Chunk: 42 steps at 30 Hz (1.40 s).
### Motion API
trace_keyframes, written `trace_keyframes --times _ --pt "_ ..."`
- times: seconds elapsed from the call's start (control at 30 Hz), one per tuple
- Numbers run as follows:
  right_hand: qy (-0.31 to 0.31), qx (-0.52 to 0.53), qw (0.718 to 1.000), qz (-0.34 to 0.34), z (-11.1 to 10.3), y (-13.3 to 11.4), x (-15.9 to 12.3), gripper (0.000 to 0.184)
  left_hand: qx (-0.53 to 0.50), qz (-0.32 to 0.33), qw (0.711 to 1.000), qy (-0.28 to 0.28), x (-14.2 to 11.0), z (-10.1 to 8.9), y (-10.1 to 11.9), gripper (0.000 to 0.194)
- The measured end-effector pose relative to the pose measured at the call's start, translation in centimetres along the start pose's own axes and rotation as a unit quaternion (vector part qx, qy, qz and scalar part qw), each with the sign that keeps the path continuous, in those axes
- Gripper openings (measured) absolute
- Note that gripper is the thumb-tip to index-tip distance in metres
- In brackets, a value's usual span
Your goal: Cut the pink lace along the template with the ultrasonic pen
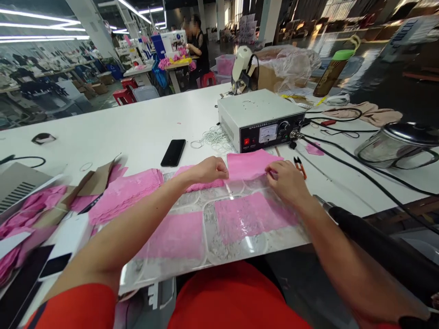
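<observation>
Between L hand (210, 170) and R hand (285, 179), thin bright-pink rectangular cloth (249, 163) spanning near far edge of clear plastic sheet (286, 236), just before light-grey box-shaped metal unit (262, 107). L pinching left corner, R pinching right edge. Step prob. squaring cloth; next move prob. calling for flat, even edges.

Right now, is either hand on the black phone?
No, the left hand and right hand are at the pink sheet, while the phone lies apart on the white table.
</observation>
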State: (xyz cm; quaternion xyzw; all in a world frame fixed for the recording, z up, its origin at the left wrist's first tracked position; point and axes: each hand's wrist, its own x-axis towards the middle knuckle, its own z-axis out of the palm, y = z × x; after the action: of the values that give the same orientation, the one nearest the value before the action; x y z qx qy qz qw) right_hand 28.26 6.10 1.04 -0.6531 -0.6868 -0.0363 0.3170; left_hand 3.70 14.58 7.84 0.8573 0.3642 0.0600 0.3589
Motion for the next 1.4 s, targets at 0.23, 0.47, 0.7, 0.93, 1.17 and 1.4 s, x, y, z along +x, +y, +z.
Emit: trace_keyframes --times 0.23,0.47,0.7,0.93,1.17,1.4 --pt "-0.027 0.031 0.989 -0.142 -2.7 -0.6 -6.8 0.013 -0.021 0.025 0.998 -0.049 -5.1 3.7 0.2 0.015" --pt "-0.014 0.024 0.978 -0.205 -4.4 -1.1 -9.1 0.020 0.009 0.055 0.997 -0.061 -7.1 5.2 1.8 0.017" --pt "-0.023 0.030 0.968 -0.246 -4.5 -1.0 -10.7 0.020 0.048 0.059 0.995 -0.070 -8.4 6.7 2.3 0.016" --pt "-0.032 0.041 0.967 -0.251 -4.3 -0.7 -10.9 0.021 0.082 0.060 0.993 -0.063 -8.9 7.3 2.0 0.014" --pt "-0.038 0.054 0.968 -0.243 -4.2 -0.4 -11.1 0.020 0.106 0.093 0.989 -0.036 -10.8 7.8 2.2 0.011" --pt "-0.032 0.066 0.967 -0.244 -4.1 -0.5 -11.1 0.020 0.131 0.121 0.984 -0.009 -11.5 8.6 1.9 0.008"
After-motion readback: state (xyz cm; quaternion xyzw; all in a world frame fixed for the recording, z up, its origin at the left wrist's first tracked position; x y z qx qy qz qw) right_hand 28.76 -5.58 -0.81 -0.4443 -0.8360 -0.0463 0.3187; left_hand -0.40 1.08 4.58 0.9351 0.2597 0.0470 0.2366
